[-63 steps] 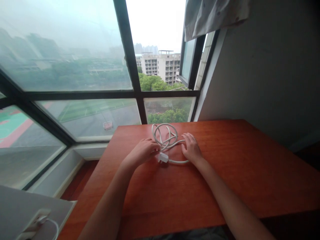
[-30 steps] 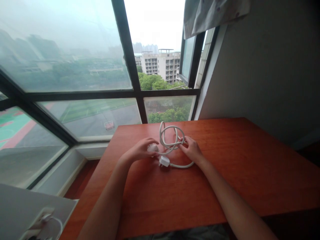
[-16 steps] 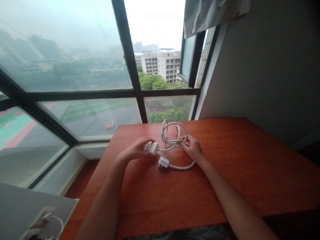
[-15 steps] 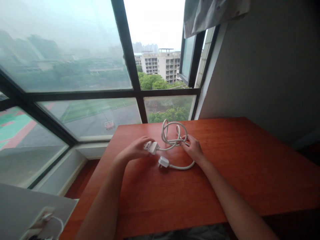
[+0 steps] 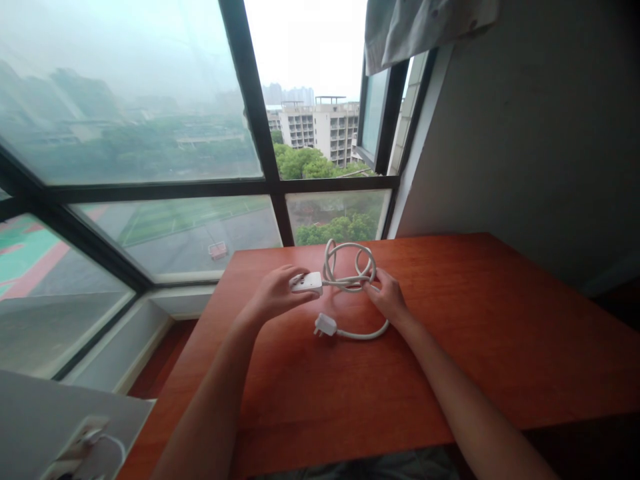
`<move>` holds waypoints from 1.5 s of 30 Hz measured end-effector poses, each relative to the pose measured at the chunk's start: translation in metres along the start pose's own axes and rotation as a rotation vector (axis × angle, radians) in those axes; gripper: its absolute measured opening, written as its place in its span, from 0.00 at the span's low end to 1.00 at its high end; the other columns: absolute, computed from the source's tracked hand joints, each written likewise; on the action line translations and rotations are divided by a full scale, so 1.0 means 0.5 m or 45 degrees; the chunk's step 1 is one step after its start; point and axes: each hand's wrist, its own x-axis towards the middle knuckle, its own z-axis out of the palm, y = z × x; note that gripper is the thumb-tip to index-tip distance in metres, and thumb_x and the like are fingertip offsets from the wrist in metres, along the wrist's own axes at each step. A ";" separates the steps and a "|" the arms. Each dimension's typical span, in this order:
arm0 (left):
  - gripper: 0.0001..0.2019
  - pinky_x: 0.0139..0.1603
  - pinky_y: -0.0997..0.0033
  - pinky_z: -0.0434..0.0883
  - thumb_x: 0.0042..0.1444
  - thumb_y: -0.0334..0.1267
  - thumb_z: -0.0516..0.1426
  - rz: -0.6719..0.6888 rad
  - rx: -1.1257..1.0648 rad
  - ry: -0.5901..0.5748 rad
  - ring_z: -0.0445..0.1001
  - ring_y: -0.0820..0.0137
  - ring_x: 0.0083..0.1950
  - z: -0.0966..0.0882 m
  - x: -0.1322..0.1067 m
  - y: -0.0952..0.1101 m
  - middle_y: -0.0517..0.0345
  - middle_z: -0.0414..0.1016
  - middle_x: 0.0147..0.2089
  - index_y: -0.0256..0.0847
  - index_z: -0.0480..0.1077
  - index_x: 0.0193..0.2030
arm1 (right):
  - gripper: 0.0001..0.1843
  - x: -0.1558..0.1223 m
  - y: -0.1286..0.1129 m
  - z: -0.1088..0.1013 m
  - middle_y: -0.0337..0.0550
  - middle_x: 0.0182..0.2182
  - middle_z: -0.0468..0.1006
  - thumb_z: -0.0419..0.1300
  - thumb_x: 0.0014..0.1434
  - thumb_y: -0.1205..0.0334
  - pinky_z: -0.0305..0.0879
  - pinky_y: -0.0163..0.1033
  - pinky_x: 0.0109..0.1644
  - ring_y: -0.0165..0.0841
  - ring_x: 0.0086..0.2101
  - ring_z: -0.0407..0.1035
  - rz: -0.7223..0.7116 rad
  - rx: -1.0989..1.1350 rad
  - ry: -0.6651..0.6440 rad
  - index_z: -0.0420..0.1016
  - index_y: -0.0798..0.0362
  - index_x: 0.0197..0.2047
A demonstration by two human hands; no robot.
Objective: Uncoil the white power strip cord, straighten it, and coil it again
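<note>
My left hand (image 5: 276,292) grips the white socket block (image 5: 307,283) of an extension cord, its sockets facing up and its cord end pointing right. Between my hands the white cable (image 5: 349,247) stands in loose, crossing loops above the table. My right hand (image 5: 386,296) pinches the cable at the right side of these loops. From under that hand the cable curves back left to a white plug (image 5: 326,325), whose metal prongs show. The plug is nearer to me than the socket block, at or just above the tabletop.
A reddish-brown wooden table (image 5: 500,320) lies beneath my hands. Windows with dark frames (image 5: 210,191) rise behind its far edge and on the left. A wall socket with a white plug (image 5: 95,437) is at the lower left. Grey cloth (image 5: 425,30) hangs at the top.
My left hand has turned the socket block level and moved it slightly up and right, closer to the loops. My right hand stays nearly where it was.
</note>
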 end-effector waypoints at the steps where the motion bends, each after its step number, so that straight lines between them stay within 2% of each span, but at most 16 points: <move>1: 0.20 0.36 0.72 0.64 0.50 0.52 0.63 -0.001 0.018 0.016 0.72 0.68 0.35 0.003 0.000 0.002 0.55 0.76 0.35 0.39 0.75 0.43 | 0.09 0.000 0.001 0.000 0.46 0.35 0.78 0.57 0.57 0.55 0.68 0.41 0.44 0.39 0.38 0.73 -0.002 -0.001 -0.007 0.73 0.51 0.35; 5: 0.18 0.34 0.73 0.62 0.50 0.51 0.63 -0.016 0.088 0.044 0.71 0.68 0.34 0.010 0.002 0.003 0.55 0.75 0.35 0.41 0.75 0.41 | 0.10 0.000 0.005 0.002 0.46 0.33 0.78 0.60 0.56 0.54 0.68 0.41 0.42 0.39 0.36 0.73 0.007 0.003 -0.049 0.75 0.52 0.35; 8: 0.20 0.34 0.72 0.62 0.49 0.52 0.63 -0.051 0.162 0.041 0.72 0.67 0.35 0.014 0.004 0.008 0.54 0.76 0.38 0.41 0.75 0.43 | 0.12 -0.001 0.006 0.004 0.46 0.32 0.79 0.62 0.54 0.53 0.68 0.41 0.41 0.39 0.35 0.74 0.041 0.051 -0.048 0.76 0.53 0.34; 15: 0.23 0.34 0.71 0.63 0.51 0.55 0.61 -0.095 0.293 0.111 0.74 0.65 0.37 0.046 0.005 0.050 0.54 0.75 0.44 0.45 0.71 0.50 | 0.15 -0.001 0.002 0.003 0.45 0.33 0.81 0.63 0.53 0.49 0.70 0.41 0.42 0.39 0.35 0.75 0.147 0.229 0.003 0.77 0.53 0.35; 20: 0.22 0.37 0.70 0.66 0.53 0.52 0.60 -0.055 0.258 0.176 0.74 0.63 0.41 0.063 0.007 0.070 0.53 0.73 0.45 0.44 0.68 0.51 | 0.18 -0.001 -0.007 0.003 0.46 0.34 0.81 0.61 0.55 0.46 0.70 0.40 0.39 0.39 0.35 0.75 0.203 0.276 0.075 0.76 0.53 0.38; 23: 0.20 0.40 0.69 0.68 0.55 0.46 0.59 0.022 0.179 0.147 0.74 0.64 0.43 0.060 0.008 0.068 0.52 0.73 0.46 0.43 0.66 0.53 | 0.19 -0.001 -0.009 0.003 0.46 0.34 0.81 0.60 0.55 0.45 0.69 0.39 0.39 0.39 0.35 0.74 0.210 0.246 0.106 0.75 0.53 0.39; 26: 0.19 0.43 0.68 0.68 0.55 0.42 0.58 0.070 0.126 0.099 0.74 0.63 0.44 0.058 0.009 0.062 0.51 0.73 0.47 0.43 0.66 0.54 | 0.19 -0.002 -0.007 0.003 0.44 0.31 0.80 0.60 0.56 0.44 0.68 0.38 0.37 0.38 0.33 0.74 0.202 0.194 0.119 0.75 0.53 0.36; 31: 0.17 0.41 0.68 0.67 0.56 0.46 0.59 -0.002 0.207 0.090 0.74 0.62 0.42 0.067 0.007 0.070 0.52 0.74 0.44 0.44 0.68 0.50 | 0.20 -0.006 -0.004 0.007 0.43 0.26 0.78 0.61 0.55 0.43 0.66 0.37 0.35 0.36 0.28 0.71 0.173 0.101 0.135 0.76 0.53 0.29; 37: 0.18 0.38 0.69 0.66 0.56 0.48 0.59 -0.088 0.313 0.143 0.74 0.63 0.40 0.087 0.002 0.098 0.52 0.72 0.43 0.44 0.68 0.50 | 0.21 -0.008 -0.011 0.014 0.39 0.22 0.76 0.57 0.59 0.43 0.64 0.36 0.32 0.33 0.26 0.69 0.143 0.133 0.064 0.77 0.53 0.31; 45: 0.19 0.40 0.68 0.69 0.55 0.47 0.60 -0.102 0.134 0.257 0.74 0.63 0.42 0.094 0.008 0.091 0.51 0.73 0.45 0.43 0.68 0.51 | 0.18 -0.008 -0.025 0.012 0.40 0.25 0.77 0.54 0.61 0.45 0.65 0.36 0.32 0.35 0.26 0.72 0.151 0.292 -0.027 0.73 0.51 0.34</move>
